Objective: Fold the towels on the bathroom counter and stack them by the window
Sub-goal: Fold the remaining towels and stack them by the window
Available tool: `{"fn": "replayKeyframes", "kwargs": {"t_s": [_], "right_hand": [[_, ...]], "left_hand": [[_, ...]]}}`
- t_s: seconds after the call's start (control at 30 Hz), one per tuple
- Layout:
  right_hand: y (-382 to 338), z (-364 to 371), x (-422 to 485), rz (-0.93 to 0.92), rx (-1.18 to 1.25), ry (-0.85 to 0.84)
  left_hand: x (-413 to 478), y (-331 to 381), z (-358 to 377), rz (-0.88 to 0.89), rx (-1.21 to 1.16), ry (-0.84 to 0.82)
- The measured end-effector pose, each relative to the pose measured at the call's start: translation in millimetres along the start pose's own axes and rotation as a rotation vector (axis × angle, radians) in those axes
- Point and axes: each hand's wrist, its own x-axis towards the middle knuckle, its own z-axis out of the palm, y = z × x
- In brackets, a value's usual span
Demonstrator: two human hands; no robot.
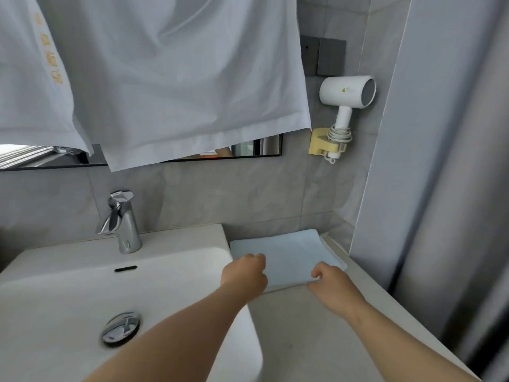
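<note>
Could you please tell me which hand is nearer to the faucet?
Left. The left hand lies right of and in front of the faucet, by the edge of the sink; the right hand lies farther right, across the folded towel.

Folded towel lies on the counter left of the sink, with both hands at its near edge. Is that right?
Not quite. The head view shows the folded towel on the counter right of the sink, not left. The left hand and right hand are at its near edge.
</note>
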Motion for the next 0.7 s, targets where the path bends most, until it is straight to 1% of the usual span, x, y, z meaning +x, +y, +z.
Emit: {"fn": "replayKeyframes", "kwargs": {"t_s": [0.1,0.23,0.5,0.7], "right_hand": [[20,3,17,0.035,0.01,-0.018],[43,3,46,0.026,0.008,-0.075],[96,0,98,-0.032,0.016,-0.222],[118,5,120,-0.102,-0.031,-0.326]], "left_hand": [[13,6,14,-0.024,-0.015,-0.032],[32,17,27,-0.085,-0.038,-0.035],[52,39,64,-0.346,-0.14,-0.073],[54,46,87,-0.487,-0.187,-0.07]]}}
